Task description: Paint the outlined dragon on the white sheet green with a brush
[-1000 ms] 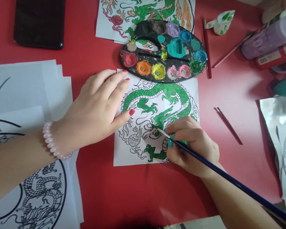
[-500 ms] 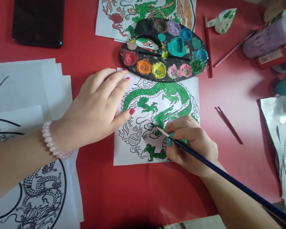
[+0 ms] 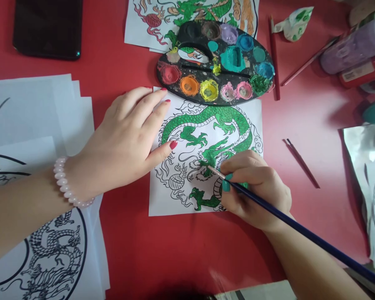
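Observation:
A dragon drawing (image 3: 203,137) lies on the red table, its body, legs and part of the head painted green. My left hand (image 3: 134,133) rests flat with fingers stretched out, its fingertips on the sheet's upper left edge. In a pinch, my right hand (image 3: 256,191) holds a long blue paintbrush (image 3: 287,216). The brush tip is at the green dragon's head; I cannot tell whether it touches the paper. My right palm covers the drawing's lower right part. Just above, a black paint palette (image 3: 200,98) overlaps the sheet's top edge.
A partly coloured dragon sheet (image 3: 140,33) lies under the palette. Left are a black phone (image 3: 46,29) and stacked printed sheets (image 3: 28,112). Thin brushes (image 3: 303,164), a crumpled paint-stained tissue (image 3: 296,25) and paint bottles (image 3: 353,46) are at right, with a shiny sheet (image 3: 359,146) below.
My right hand and the brush have shifted slightly to the right, the tip sliding along the dragon's head. My left hand stays on the paper.

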A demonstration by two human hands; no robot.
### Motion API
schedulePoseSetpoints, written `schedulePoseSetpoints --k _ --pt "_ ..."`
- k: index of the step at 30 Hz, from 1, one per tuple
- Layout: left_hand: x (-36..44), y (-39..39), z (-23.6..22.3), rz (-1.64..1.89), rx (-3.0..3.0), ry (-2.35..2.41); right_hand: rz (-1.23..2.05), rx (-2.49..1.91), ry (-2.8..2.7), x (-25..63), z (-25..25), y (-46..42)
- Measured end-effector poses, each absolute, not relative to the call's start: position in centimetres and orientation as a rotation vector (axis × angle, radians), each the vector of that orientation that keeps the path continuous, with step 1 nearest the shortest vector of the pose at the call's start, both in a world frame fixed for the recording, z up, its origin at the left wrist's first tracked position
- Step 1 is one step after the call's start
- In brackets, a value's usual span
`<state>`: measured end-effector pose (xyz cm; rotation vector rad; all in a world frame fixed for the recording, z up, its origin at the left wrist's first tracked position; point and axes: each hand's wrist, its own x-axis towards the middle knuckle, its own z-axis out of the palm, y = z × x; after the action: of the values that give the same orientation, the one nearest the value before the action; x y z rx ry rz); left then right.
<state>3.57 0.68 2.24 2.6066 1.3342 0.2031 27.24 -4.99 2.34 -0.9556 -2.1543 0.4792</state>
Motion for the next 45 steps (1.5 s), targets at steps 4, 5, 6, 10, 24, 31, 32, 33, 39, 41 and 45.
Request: schedulePoseSetpoints --k 4,5,6,10,24,31,32,33,39,41,45 --pt "3.56 0.70 2.26 0.222 2.585 1.333 0.497 -0.965 -2.157 27.23 2.41 -4.93" --pt "3.56 0.71 2.26 0.224 2.586 1.331 0.496 -0.957 -2.159 27.24 2.42 -4.91" --pt "3.57 0.71 2.26 0.224 2.591 1.328 0.491 -0.949 -2.158 27.25 2.43 -4.90" --pt "3.55 0.71 2.20 0.216 2.627 1.323 0.496 -0.959 -2.158 27.32 2.46 -4.88" --pt "3.55 0.77 2.17 0.182 2.691 1.312 0.507 -0.935 -2.147 27.22 2.47 -4.87" --pt "3.40 0.85 1.81 0.231 2.733 1.302 0.520 -0.926 -2.164 27.43 2.46 -4.83" --pt "3.36 0.88 1.77 0.231 2.738 1.301 0.509 -0.922 -2.163 27.47 2.45 -4.83" --pt "3.33 0.91 1.74 0.230 2.742 1.300 0.503 -0.923 -2.162 27.49 2.45 -4.84" --pt "3.27 0.89 1.59 0.257 2.767 1.284 0.514 -0.957 -2.131 27.43 2.51 -4.88" --pt "3.25 0.90 1.54 0.258 2.772 1.281 0.502 -0.964 -2.134 27.42 2.55 -4.87" --pt "3.14 0.96 1.46 0.260 2.779 1.273 0.509 -0.974 -2.133 27.37 2.50 -4.90"
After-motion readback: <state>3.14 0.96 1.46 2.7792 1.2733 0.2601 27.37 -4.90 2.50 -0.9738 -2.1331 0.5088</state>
